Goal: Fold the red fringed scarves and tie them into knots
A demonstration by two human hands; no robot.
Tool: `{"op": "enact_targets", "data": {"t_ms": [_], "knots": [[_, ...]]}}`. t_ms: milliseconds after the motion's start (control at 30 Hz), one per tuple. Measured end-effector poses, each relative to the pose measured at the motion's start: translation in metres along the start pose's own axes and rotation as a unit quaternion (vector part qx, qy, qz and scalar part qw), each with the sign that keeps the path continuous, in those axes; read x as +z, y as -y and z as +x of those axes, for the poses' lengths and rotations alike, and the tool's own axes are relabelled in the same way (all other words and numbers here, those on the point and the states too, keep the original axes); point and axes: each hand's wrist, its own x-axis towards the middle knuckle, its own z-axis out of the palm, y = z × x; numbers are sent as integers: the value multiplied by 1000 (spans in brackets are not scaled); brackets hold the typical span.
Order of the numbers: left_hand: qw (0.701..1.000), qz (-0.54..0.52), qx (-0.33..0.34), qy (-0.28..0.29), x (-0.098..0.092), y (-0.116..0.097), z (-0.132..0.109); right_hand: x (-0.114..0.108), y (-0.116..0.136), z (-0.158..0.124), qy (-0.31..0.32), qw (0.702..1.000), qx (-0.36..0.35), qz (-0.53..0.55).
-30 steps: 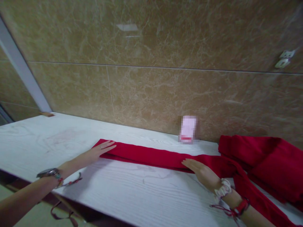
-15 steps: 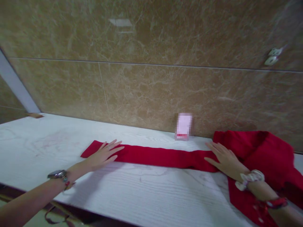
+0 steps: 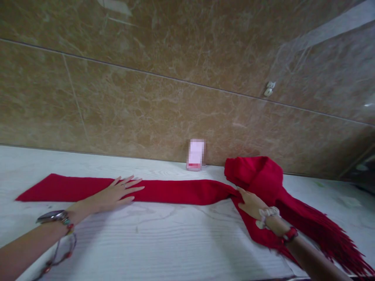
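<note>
A long red scarf [image 3: 181, 192] lies across the white table, its left part folded into a flat, narrow strip with a slanted left end. My left hand [image 3: 118, 193] rests flat on that strip with its fingers spread. Where the strip narrows and twists, my right hand [image 3: 250, 201] has its fingers closed on the cloth. Beyond the right hand the scarf is bunched in a loose heap near the wall, and its fringed end trails to the lower right.
A pink-and-white, blurred-out object [image 3: 195, 155] leans upright against the brown marble wall [image 3: 146, 105]. A small white fixture [image 3: 269, 89] is on the wall. The white table [image 3: 164, 242] has its back edge along the wall.
The view has shifted to the right. My left hand is now farther from the strip's left end. My right hand has gone from lying spread on the cloth to gripping it, and the fringe now shows.
</note>
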Motion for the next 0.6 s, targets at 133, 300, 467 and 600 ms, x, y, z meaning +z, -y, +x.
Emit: {"op": "enact_targets", "data": {"t_ms": [133,300,467,600], "knots": [[997,0,59,-43,-15,-29,17,-28,9,16,71,996,9,56],[980,-40,194,-30,-15,-101,66,-62,-2,37,121,976,24,181],[976,-38,215,-1,-3,-99,73,-85,-12,31,173,965,4,196],[980,-29,195,24,-8,-69,56,-89,1,34,300,945,-78,100]]}}
